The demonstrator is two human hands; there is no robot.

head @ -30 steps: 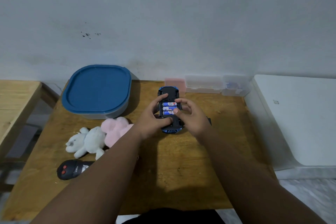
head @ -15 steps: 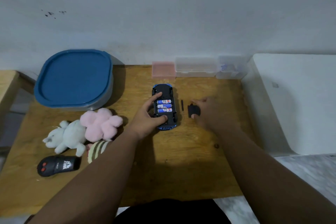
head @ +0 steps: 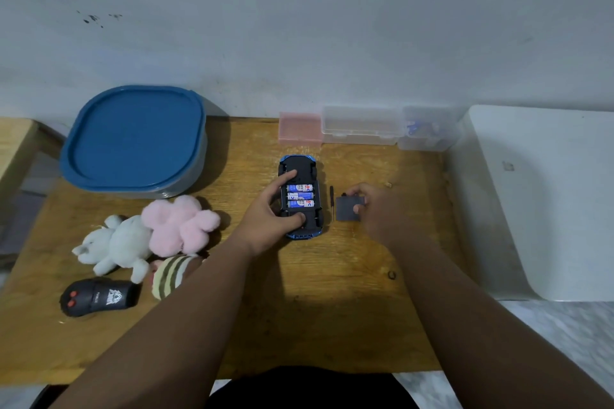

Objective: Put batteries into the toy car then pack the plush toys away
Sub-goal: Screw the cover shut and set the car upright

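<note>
Batteries [head: 300, 195] sit three abreast in the upturned toy car [head: 299, 165] at mid-table, which the left hand [head: 265, 221] grips with thumb and forefinger. The right hand [head: 377, 209] pinches the loose battery cover [head: 347, 211] (a screwdriver [head: 331, 197] lies between it and the car). Plush toys [head: 179, 226] cluster toward the left edge of the table [head: 315, 309], whose wood runs from the car to the near edge, crossed only by forearms.

The table [head: 315, 309] is bare wood with a dull sheen. On the left, the pink toy [head: 179, 226] and white toy [head: 116, 246] are fluffy cloth. The car [head: 299, 169] shows matt black plastic, and the far boxes [head: 360, 126] are clear plastic.
</note>
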